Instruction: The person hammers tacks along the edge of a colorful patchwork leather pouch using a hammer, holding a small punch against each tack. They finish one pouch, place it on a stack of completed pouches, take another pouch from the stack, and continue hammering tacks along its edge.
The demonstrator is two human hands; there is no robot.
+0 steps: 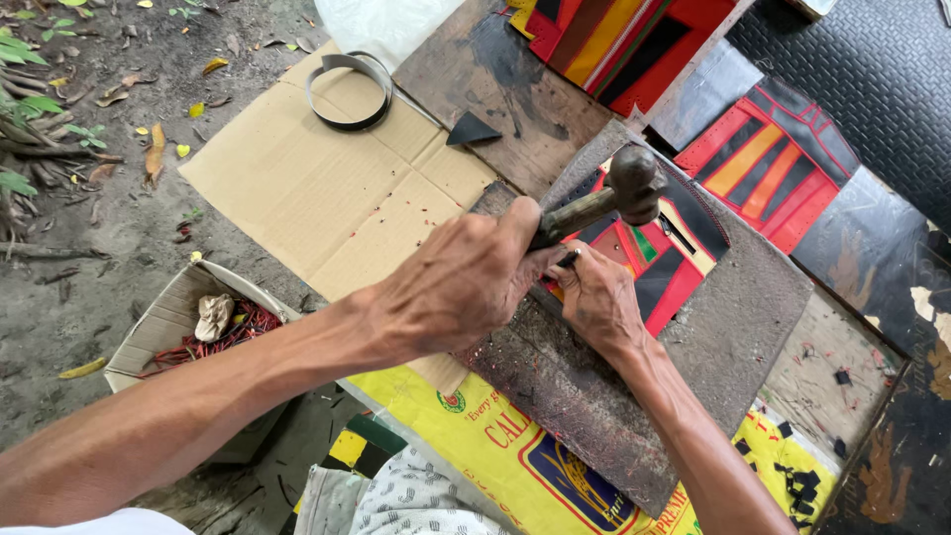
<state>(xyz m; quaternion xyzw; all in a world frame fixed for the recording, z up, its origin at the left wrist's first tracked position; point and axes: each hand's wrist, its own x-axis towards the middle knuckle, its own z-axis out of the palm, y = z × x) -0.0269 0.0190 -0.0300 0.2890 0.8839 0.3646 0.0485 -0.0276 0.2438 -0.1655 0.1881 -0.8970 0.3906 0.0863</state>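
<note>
Now the left hand (461, 282) has its fingers wrapped tight round the wooden handle of one hammer (609, 198), its head raised above the work. The right hand (597, 297) pinches a small dark punch (569, 259) upright against the striped red, black and yellow piece (666, 267) lying on the grey board (733, 317) in the middle of the counter (515, 99). A glancing blow could catch those pinching fingers, or tip the punch. Two more striped pieces lie farther right; one metal band (347, 91) rests on the cardboard (327, 188).
</note>
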